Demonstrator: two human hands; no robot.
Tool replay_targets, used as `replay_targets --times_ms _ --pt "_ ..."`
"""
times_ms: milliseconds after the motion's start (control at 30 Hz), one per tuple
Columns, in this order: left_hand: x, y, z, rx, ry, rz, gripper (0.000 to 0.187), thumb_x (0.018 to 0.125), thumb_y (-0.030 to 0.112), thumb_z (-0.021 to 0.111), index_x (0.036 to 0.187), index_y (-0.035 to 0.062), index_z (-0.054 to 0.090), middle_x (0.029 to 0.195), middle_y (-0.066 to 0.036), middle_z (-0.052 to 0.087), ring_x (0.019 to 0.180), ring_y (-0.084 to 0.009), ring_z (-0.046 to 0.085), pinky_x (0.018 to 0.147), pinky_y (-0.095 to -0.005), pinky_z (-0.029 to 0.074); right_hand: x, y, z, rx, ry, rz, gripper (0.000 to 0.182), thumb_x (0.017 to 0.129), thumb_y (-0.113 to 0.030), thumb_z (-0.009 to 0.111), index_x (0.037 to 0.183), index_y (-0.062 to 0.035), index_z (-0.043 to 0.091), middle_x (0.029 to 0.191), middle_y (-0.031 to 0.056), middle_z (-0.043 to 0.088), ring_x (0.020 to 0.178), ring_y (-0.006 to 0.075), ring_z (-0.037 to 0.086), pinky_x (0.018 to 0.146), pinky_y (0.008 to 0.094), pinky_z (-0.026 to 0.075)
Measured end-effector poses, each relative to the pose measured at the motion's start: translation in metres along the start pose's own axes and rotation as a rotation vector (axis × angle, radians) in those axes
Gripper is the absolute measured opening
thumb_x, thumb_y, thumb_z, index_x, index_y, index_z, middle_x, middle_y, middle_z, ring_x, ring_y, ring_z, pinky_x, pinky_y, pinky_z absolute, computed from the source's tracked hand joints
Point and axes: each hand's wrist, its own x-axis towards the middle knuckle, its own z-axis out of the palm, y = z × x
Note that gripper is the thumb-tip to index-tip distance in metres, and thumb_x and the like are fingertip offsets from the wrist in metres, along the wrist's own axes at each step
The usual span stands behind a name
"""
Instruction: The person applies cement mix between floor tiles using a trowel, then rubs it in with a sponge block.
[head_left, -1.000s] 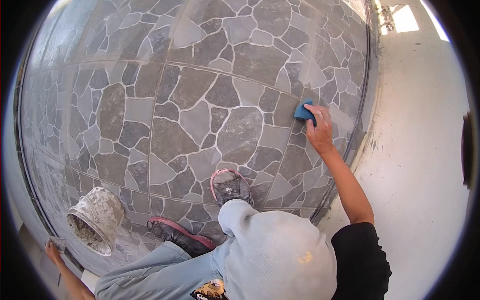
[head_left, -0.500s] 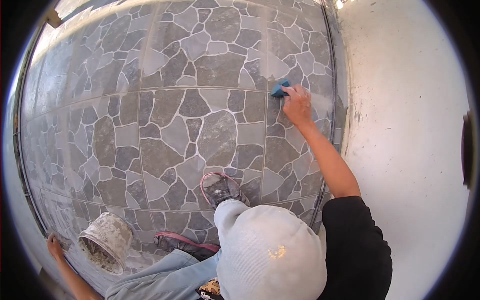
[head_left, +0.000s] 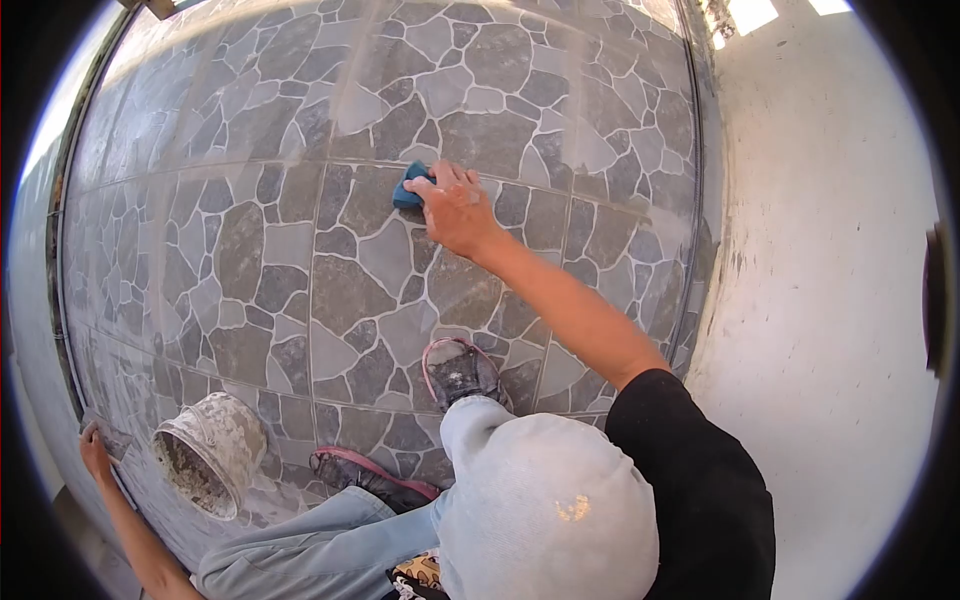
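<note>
My right hand [head_left: 458, 210] is closed on a blue sponge [head_left: 408, 190] and presses it to the stone-patterned floor tiles [head_left: 355, 285], just below a straight joint. At the lower left, my left hand [head_left: 96, 452] is closed by the floor's edge. A flat grey thing [head_left: 112, 436] shows at its fingers, too small and blurred to name. To the right of that hand, a bucket [head_left: 225, 440] smeared with pale, dried material leans with its mouth towards the lower left. Greyish material [head_left: 190, 475] shows inside it.
My two dark shoes with pink trim, one [head_left: 462, 375] ahead and one [head_left: 372, 480] behind, stand on the tiles. My pale cap [head_left: 550, 510] covers the lower middle. A white wall [head_left: 820, 300] rises on the right, and a dark strip [head_left: 697, 190] runs along the tiles' right edge.
My right hand has swept the sponge leftwards over the tiles, along the joint. The view has shifted slightly. The left hand stays near the floor's left edge.
</note>
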Motion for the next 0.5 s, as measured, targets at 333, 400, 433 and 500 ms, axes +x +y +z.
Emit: replay_targets --times_ms 333,400,433,500 --pt "-0.089 -0.049 -0.021 0.042 -0.204 -0.384 0.043 0.089 0.017 0.052 0.123 -0.003 0.071 0.12 -0.02 0.073 0.114 -0.0284 0.067 0.103 -0.0383 0.048 -0.091 0.151 -0.09 -0.267 0.083 0.122 0.032 0.079 0.003 0.064 0.105 -0.0122 0.076 0.096 0.014 0.063 0.097 0.0353 0.064 0.084 0.0456 0.052" --pt "-0.044 -0.053 0.005 0.03 -0.04 -0.087 0.042 0.092 0.017 0.052 0.124 -0.0033 0.07 0.121 -0.019 0.072 0.113 -0.0294 0.067 0.102 -0.038 0.048 0.001 0.209 -0.091 -0.388 0.125 0.335 0.027 0.086 -0.009 0.067 0.112 -0.0136 0.076 0.101 0.0141 0.067 0.101 0.0356 0.065 0.087 0.0471 0.053" --pt "-0.023 -0.038 0.009 0.043 -0.033 -0.078 0.041 0.092 0.016 0.052 0.123 -0.0033 0.07 0.121 -0.019 0.072 0.116 -0.03 0.066 0.104 -0.0385 0.047 0.034 0.244 -0.092 -0.436 0.11 0.379 0.029 0.09 -0.014 0.067 0.118 -0.0146 0.075 0.112 0.0148 0.067 0.109 0.0368 0.064 0.093 0.0471 0.052" --pt "-0.002 -0.008 0.015 0.045 -0.02 -0.074 0.04 0.093 0.016 0.052 0.121 -0.0034 0.071 0.121 -0.019 0.073 0.119 -0.0307 0.066 0.106 -0.0389 0.047 0.066 0.268 -0.102 -0.47 0.148 0.332 0.034 0.091 -0.016 0.067 0.125 -0.0136 0.072 0.126 0.0151 0.065 0.117 0.0384 0.06 0.098 0.0473 0.051"
